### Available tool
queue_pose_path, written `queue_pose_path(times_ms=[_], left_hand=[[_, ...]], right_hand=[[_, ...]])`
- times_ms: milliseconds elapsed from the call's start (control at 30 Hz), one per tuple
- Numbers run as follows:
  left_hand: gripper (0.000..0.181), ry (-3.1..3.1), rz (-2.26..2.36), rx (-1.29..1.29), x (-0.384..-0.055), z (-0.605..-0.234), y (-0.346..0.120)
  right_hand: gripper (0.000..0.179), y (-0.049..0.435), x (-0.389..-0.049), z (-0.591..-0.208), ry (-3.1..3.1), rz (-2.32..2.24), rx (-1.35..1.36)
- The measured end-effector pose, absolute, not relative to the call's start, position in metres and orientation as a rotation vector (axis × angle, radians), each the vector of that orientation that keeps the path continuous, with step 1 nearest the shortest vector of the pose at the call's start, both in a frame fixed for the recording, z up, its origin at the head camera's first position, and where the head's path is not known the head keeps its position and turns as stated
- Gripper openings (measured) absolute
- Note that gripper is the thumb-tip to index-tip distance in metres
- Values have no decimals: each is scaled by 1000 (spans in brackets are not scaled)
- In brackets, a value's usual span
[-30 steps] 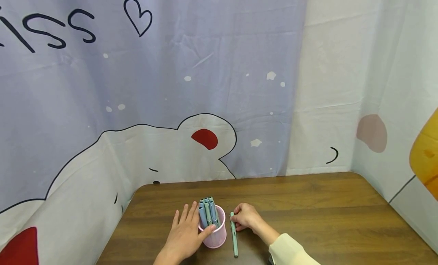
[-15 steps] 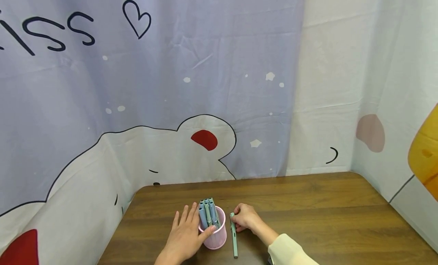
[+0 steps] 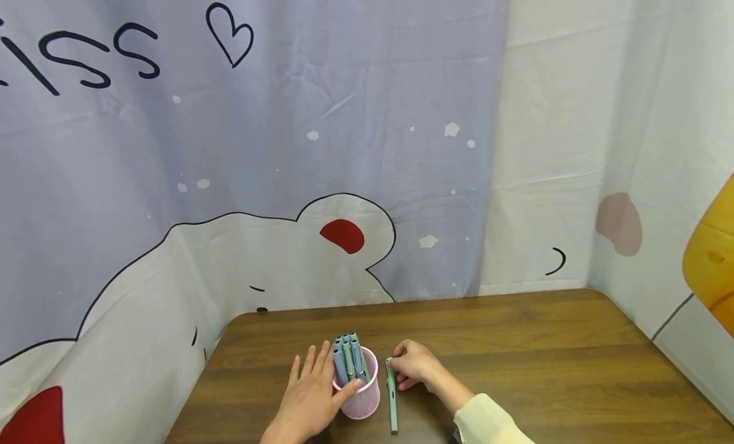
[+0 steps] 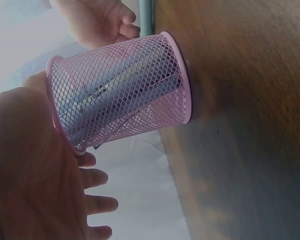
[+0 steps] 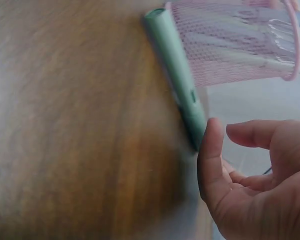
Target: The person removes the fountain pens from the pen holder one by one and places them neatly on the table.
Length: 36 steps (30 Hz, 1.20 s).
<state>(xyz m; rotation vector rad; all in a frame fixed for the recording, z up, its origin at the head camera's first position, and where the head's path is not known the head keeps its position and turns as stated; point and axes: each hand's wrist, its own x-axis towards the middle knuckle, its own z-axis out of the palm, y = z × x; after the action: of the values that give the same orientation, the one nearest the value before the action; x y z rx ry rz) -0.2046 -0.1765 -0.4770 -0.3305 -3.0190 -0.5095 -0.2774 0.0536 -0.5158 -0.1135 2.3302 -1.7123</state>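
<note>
A pink mesh pen holder (image 3: 361, 402) stands upright on the wooden table, with several blue and green pens (image 3: 348, 358) leaning inside. My left hand (image 3: 309, 393) is on its left side, fingers straight and spread, the thumb lying at the rim. In the left wrist view the holder (image 4: 120, 92) appears sideways against the palm. Right of the holder, a light green pen (image 3: 392, 402) lies on the table. At that pen's far end is my right hand (image 3: 415, 364), its fingertips by the pen. The right wrist view shows thumb and finger slightly apart with nothing between them.
The brown wooden table (image 3: 545, 355) extends to the right and behind the hands. A printed curtain (image 3: 258, 144) hangs along the table's back and sides. A small dark object (image 3: 456, 436) shows beside the right sleeve (image 3: 487, 422).
The head view has tilted slightly, so the scene sits a little lower. Both hands, the pen holder and the green pen stay practically in place.
</note>
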Motion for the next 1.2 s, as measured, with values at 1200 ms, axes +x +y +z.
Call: queue_pose_path(times_ms=[1200], left_hand=[[102, -3013, -502, -332, -205, -480, -177]], right_hand=[[29, 45, -242, -448, 2349, -1934, -682]])
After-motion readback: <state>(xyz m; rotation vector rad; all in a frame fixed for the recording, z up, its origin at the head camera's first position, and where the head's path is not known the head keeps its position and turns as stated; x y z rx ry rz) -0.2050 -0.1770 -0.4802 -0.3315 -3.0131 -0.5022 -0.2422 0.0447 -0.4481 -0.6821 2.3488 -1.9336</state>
